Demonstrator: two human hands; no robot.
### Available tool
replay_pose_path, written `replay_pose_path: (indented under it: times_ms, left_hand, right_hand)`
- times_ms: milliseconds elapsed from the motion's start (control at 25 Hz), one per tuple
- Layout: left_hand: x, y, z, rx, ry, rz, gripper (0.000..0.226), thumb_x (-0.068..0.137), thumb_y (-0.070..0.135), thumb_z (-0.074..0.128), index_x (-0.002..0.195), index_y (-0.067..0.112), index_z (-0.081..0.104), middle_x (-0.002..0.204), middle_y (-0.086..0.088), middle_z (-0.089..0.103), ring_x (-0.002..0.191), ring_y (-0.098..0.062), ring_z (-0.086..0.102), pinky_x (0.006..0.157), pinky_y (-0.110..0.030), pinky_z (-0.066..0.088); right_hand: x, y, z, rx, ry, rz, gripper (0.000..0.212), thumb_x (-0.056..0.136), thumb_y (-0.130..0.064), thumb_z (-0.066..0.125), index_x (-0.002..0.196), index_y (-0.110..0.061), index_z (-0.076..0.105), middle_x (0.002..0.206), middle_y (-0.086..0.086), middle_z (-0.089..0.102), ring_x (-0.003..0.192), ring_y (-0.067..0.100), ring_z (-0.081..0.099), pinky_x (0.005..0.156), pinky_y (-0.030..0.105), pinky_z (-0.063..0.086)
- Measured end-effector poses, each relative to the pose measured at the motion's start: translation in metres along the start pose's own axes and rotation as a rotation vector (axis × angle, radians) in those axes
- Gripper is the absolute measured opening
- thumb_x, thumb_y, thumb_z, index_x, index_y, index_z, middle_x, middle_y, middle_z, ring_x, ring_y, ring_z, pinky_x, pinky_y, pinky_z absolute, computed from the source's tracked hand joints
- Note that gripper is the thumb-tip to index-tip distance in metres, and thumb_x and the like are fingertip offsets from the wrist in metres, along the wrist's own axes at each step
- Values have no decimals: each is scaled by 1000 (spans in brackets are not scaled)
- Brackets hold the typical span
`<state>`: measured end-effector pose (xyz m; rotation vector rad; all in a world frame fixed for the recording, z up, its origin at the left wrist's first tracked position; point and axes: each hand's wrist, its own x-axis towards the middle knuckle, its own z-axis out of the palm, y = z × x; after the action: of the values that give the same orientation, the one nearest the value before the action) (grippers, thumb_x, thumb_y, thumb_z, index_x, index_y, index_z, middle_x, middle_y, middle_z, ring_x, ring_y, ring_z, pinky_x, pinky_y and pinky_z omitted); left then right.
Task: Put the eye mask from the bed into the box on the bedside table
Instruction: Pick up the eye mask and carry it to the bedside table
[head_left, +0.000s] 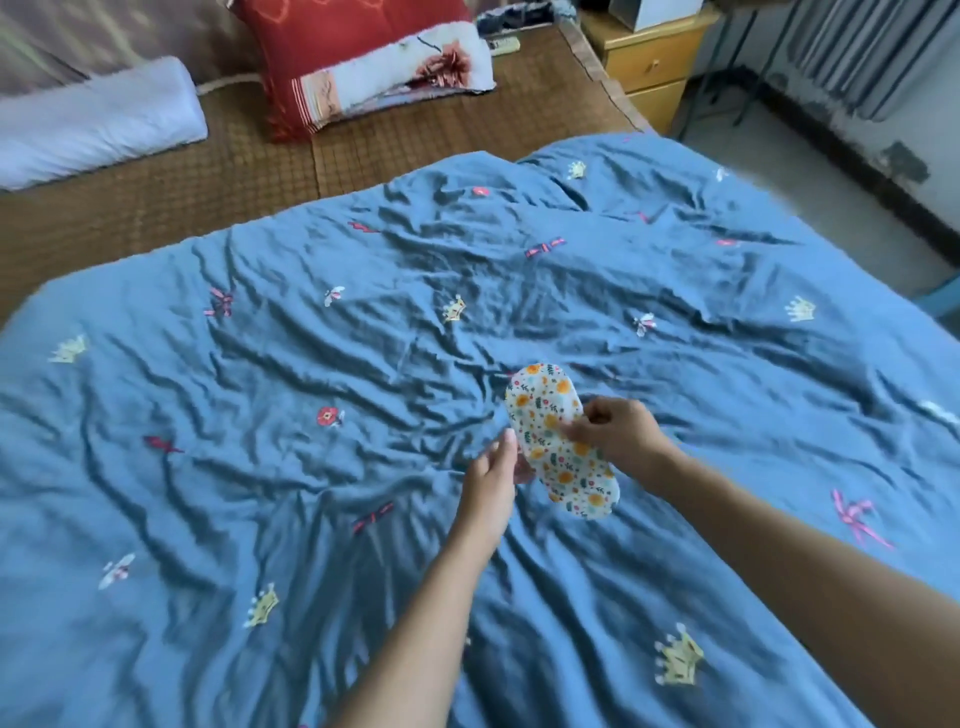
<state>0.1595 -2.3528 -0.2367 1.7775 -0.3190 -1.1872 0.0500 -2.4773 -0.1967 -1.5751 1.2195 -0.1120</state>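
Note:
A white eye mask (550, 415) printed with orange flowers hangs tilted just above the blue quilt (363, 389), in the middle of the bed. My right hand (618, 434) pinches its right edge. My left hand (493, 483) touches its left edge from below, fingers partly behind the cloth. Far off at the top right stands the yellow bedside table (649, 57), and on it sits a pale box (654, 10), cut off by the frame's top edge.
A red pillow (332, 57) with a folded floral towel (410, 73) and a white bolster (93, 119) lie at the head of the bed on a woven brown mat (363, 140). A remote control (503, 45) lies near the bedside table. Grey floor runs along the bed's right side.

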Motion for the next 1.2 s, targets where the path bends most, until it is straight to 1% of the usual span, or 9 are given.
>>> replay_pose_path:
  times_ms: [120, 240, 360, 520, 600, 800, 920, 1000, 1200]
  left_hand:
    - [-81, 31, 0, -4, -20, 9, 21, 89, 45, 53, 80, 28, 62, 99, -6, 68, 92, -22, 64, 88, -40, 52]
    - [-146, 43, 19, -99, -144, 8, 17, 88, 30, 61, 86, 14, 65, 89, -8, 69, 75, -18, 65, 68, -27, 57]
    - [-204, 32, 45, -65, -217, 76, 11, 87, 23, 63, 92, 13, 66, 90, -5, 72, 73, -10, 67, 59, -19, 57]
    - [-255, 12, 76, 19, -275, 129, 6, 86, 26, 65, 85, 22, 69, 90, 1, 75, 84, -15, 69, 67, -26, 55]
    - [-279, 4, 101, 56, -344, 128, 8, 87, 24, 63, 89, 20, 69, 89, 2, 74, 82, -14, 69, 66, -25, 57]
    - [-328, -6, 191, 202, -426, 141, 9, 90, 24, 59, 85, 20, 65, 94, -7, 72, 86, -25, 66, 75, -35, 52]
    - [-354, -11, 256, 203, -460, 159, 8, 90, 22, 58, 88, 18, 65, 95, -9, 71, 86, -25, 65, 72, -33, 52]
    - [-376, -17, 307, 198, -472, 174, 8, 90, 22, 59, 86, 18, 66, 96, -9, 71, 87, -25, 65, 77, -35, 52]
    - [-411, -32, 420, 191, -501, 160, 13, 88, 28, 62, 93, 18, 68, 97, -6, 74, 90, -24, 67, 75, -34, 52]
  right_hand:
    - [-87, -10, -22, 91, 3, -1, 23, 79, -22, 73, 69, -6, 61, 64, 7, 56, 55, 16, 46, 48, 25, 36]
    - [-160, -8, -33, 172, 47, -28, 21, 80, -19, 73, 77, -1, 63, 70, 10, 57, 62, 17, 48, 56, 29, 37]
    - [-230, 13, -48, 227, 146, -44, 21, 81, -18, 71, 77, 0, 62, 66, 6, 54, 61, 15, 46, 58, 30, 37]
    - [-308, 54, -81, 72, 210, -53, 15, 86, -27, 65, 88, -13, 67, 67, -1, 61, 61, 12, 51, 61, 32, 42]
    - [-350, 80, -105, -83, 251, -40, 17, 89, -33, 59, 92, -17, 67, 71, -2, 63, 65, 15, 55, 64, 33, 44]
    - [-436, 161, -178, -369, 257, 54, 27, 90, -37, 54, 106, -17, 62, 96, 5, 69, 86, 24, 63, 80, 38, 50]
    - [-477, 212, -229, -447, 256, 108, 34, 90, -41, 53, 115, -18, 58, 108, 7, 68, 95, 26, 62, 83, 33, 49]
    - [-503, 251, -272, -462, 286, 127, 37, 90, -42, 53, 121, -22, 56, 114, 6, 66, 101, 24, 61, 83, 28, 46]
    - [-547, 333, -370, -534, 325, 252, 46, 89, -51, 48, 129, -28, 48, 131, 1, 54, 120, 22, 49, 97, 36, 45]
